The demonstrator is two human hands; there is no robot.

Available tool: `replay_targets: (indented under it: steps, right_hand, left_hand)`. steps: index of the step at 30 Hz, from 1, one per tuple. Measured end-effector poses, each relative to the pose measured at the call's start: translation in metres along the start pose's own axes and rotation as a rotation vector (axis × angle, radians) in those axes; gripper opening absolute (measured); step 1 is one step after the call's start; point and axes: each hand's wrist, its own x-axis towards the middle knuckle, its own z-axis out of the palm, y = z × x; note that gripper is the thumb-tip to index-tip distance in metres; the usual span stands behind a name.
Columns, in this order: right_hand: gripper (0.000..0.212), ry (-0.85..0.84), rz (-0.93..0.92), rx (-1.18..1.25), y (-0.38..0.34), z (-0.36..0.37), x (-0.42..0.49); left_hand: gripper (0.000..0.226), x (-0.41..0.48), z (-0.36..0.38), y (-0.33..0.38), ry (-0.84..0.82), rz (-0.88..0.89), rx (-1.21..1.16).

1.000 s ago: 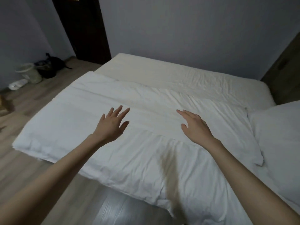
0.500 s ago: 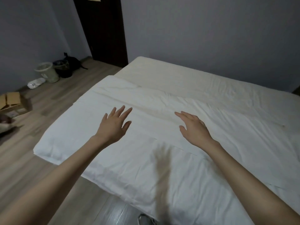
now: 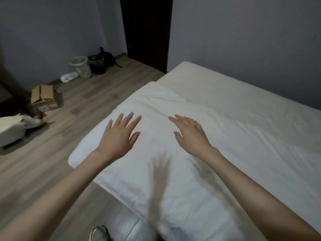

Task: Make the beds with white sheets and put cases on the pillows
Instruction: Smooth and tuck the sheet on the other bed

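From the head view, my left hand (image 3: 119, 136) and right hand (image 3: 191, 134) are both stretched out flat, palms down, fingers spread wide and holding nothing. Their shadows fall on the cloth nearer to me, so I judge they hover just above it and do not press on it. The white sheet (image 3: 175, 185) lies in thick folded layers along the near side of the bed (image 3: 225, 87), its end reaching the bed's near left corner, with the bare cream surface showing along the far edge. It looks soft, light and limp. I expect it to sag and wrinkle wherever it is not supported, and to slide easily over the surface beneath. I would pinch it at its left end corners or along a folded edge, hands well apart. A cardboard box (image 3: 45, 98) sits on the floor (image 3: 90, 101).
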Motion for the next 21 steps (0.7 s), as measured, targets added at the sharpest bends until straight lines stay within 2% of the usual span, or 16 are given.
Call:
replay_targets:
  steps: [5,10,21]
  right_hand:
    - [0.054,0.007,0.058,0.072,-0.098,0.054,0.079]
    - [0.053,0.068,0.123,0.101,-0.196,0.076,0.16]
    - [0.053,0.134,0.162,-0.004,-0.338,0.114,0.34]
  left_hand:
    - [0.053,0.018,-0.013,-0.128,-0.023,0.027,0.002]
    - [0.054,0.044,-0.047,-0.258,-0.05,0.039,-0.031]
    - [0.058,0.154,-0.072,-0.45,-0.017,0.131,-0.08]
